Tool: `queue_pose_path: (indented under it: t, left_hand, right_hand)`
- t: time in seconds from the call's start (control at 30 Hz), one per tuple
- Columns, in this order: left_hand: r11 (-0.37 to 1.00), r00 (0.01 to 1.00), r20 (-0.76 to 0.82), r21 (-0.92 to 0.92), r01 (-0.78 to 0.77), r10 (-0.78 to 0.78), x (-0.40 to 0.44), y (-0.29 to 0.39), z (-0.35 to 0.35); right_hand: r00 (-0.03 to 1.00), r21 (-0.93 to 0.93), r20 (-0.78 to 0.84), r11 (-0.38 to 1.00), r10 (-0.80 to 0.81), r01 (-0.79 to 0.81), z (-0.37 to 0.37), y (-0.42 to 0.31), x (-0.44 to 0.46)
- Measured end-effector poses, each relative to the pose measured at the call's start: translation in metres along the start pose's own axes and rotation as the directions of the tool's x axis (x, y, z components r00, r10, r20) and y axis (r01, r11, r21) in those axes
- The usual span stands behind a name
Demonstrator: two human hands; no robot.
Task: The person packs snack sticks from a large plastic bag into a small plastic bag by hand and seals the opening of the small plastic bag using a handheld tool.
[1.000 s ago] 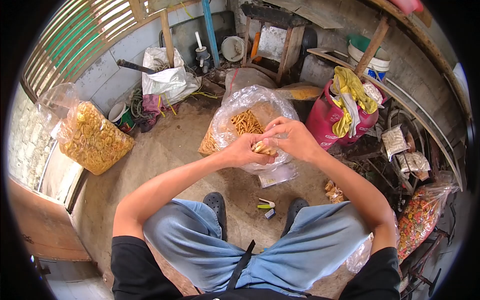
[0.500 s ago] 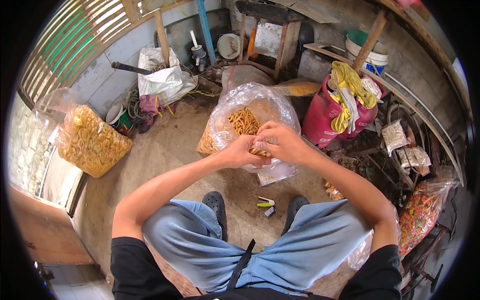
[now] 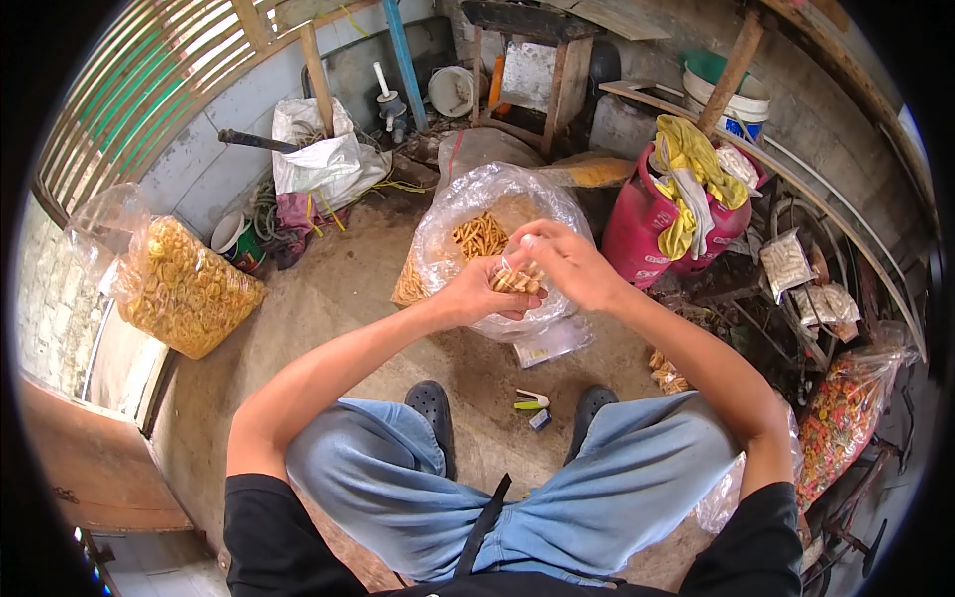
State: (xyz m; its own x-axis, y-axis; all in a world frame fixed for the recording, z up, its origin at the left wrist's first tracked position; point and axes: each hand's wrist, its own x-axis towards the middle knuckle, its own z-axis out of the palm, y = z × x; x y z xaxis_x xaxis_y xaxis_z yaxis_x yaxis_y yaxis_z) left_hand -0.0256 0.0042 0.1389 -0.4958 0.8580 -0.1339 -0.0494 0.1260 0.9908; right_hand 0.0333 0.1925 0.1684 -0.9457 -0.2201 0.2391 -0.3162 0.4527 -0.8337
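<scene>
My left hand [image 3: 474, 293] is closed around a small clear plastic bag [image 3: 519, 279] filled with short, pale-brown snack sticks. At the bag's top, my right hand [image 3: 575, 267] has its thumb and fingers drawn together on the thin plastic; the exact grip is partly hidden. Both hands are above the near right side of a large open clear plastic sack [image 3: 562, 204], its mouth rolled wide. Loose brown snack sticks [image 3: 478, 237] lie inside it. Flat plastic packaging [image 3: 553, 342] hangs or lies just below the sack's near edge.
A green-and-white stapler [image 3: 531, 400] and a small blue box [image 3: 539, 420] lie on the floor between my shoes. A big bag of yellow chips [image 3: 194, 289] stands left. Pink gas cylinders [image 3: 637, 224] with yellow cloth stand right, beyond a bag of colourful snacks [image 3: 844, 418].
My right hand has risen slightly and turned at the small bag's top, so more of the sticks inside show. My left hand keeps its hold in nearly the same place.
</scene>
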Motion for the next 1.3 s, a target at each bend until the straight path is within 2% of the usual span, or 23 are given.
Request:
queue_pose_path:
  t: [0.13,0.23,0.3,0.33,0.4,0.53,0.57,0.63,0.67,0.7,0.77,0.8,0.83,0.9,1.03,1.1,1.13,1.2,1.23,1.3]
  left_hand:
    - [1.0,0.999,-0.031,0.019,0.012,-0.011,-0.004,0.009,0.005]
    - [0.999,0.999,-0.045,0.03,0.014,-0.013,-0.001,0.003,-0.001]
    - [0.999,0.999,-0.049,0.032,0.012,-0.011,0.0,-0.001,-0.003]
    - [0.999,0.999,-0.054,0.033,0.012,-0.01,-0.001,-0.002,-0.005]
    - [0.999,0.995,-0.098,0.029,0.023,-0.021,0.0,-0.006,-0.008]
    - [0.998,0.991,-0.131,0.069,0.01,-0.001,0.002,-0.015,-0.019]
    - [0.998,0.991,-0.131,0.061,0.019,-0.011,0.002,-0.018,-0.023]
    - [0.995,0.97,-0.241,0.096,0.037,-0.013,0.001,-0.019,-0.031]
    - [0.999,0.956,-0.292,0.033,0.023,-0.012,0.0,-0.02,-0.036]
    - [0.999,0.955,-0.296,0.028,0.031,-0.021,0.0,-0.021,-0.04]
    - [0.996,0.922,-0.387,-0.084,-0.008,-0.025,-0.001,-0.023,-0.048]
    - [0.995,0.919,-0.395,-0.093,-0.02,-0.019,-0.002,-0.024,-0.052]
    - [0.996,0.915,-0.402,-0.093,-0.017,-0.022,-0.003,-0.026,-0.055]
    - [0.997,0.916,-0.398,-0.073,0.03,-0.057,-0.002,-0.034,-0.059]
    - [0.994,0.905,-0.416,-0.097,0.058,-0.093,-0.001,-0.043,-0.057]
    - [0.991,0.91,-0.4,-0.112,0.069,-0.109,0.002,-0.049,-0.056]
    - [0.991,0.908,-0.403,-0.117,0.072,-0.113,0.004,-0.051,-0.056]
    - [0.99,0.921,-0.372,-0.118,0.075,-0.114,0.011,-0.053,-0.056]
    - [0.99,0.926,-0.36,-0.117,0.077,-0.115,0.013,-0.055,-0.056]
    - [0.991,0.93,-0.352,-0.112,0.07,-0.105,0.018,-0.057,-0.055]
  right_hand:
    - [0.996,-0.132,0.088,0.991,-0.024,0.035,-0.001,-0.004,-0.003]
    - [0.999,-0.022,0.038,1.0,-0.019,0.02,-0.001,-0.001,-0.001]
    - [0.989,-0.175,0.049,0.974,-0.139,0.145,0.001,0.0,-0.001]
    - [0.989,-0.173,0.054,0.974,-0.138,0.146,0.001,0.0,0.001]
    - [0.964,-0.247,-0.111,0.946,-0.242,0.209,0.001,0.001,0.004]
    - [0.967,-0.264,-0.053,0.938,-0.249,0.227,0.005,0.01,0.008]
    - [0.97,-0.256,-0.049,0.941,-0.24,0.22,0.006,0.012,0.011]
    - [0.963,-0.051,-0.186,0.981,-0.195,0.189,0.006,0.017,0.025]
    - [0.949,0.032,-0.293,0.991,-0.118,0.133,0.008,0.021,0.032]
    - [0.951,0.04,-0.288,0.991,-0.112,0.129,0.007,0.031,0.042]
    - [0.929,0.095,-0.348,0.99,0.129,-0.102,0.009,0.062,0.062]
    - [0.923,0.037,-0.342,0.985,0.174,-0.171,0.016,0.078,0.068]
    - [0.926,0.041,-0.336,0.985,0.172,-0.168,0.023,0.101,0.073]
    - [0.967,-0.301,-0.143,0.922,0.211,-0.245,0.038,0.154,0.08]
    - [0.946,-0.384,-0.119,0.864,0.302,-0.325,0.071,0.221,0.068]
    - [0.932,-0.58,0.024,0.765,0.36,-0.281,0.079,0.246,0.06]
    - [0.932,-0.579,0.03,0.766,0.362,-0.279,0.084,0.258,0.059]
    - [0.892,-0.43,0.101,0.828,0.44,-0.36,0.089,0.266,0.064]
    - [0.893,-0.431,0.109,0.83,0.437,-0.354,0.09,0.262,0.067]
    - [0.847,-0.58,0.273,0.781,0.455,-0.232,0.096,0.26,0.071]
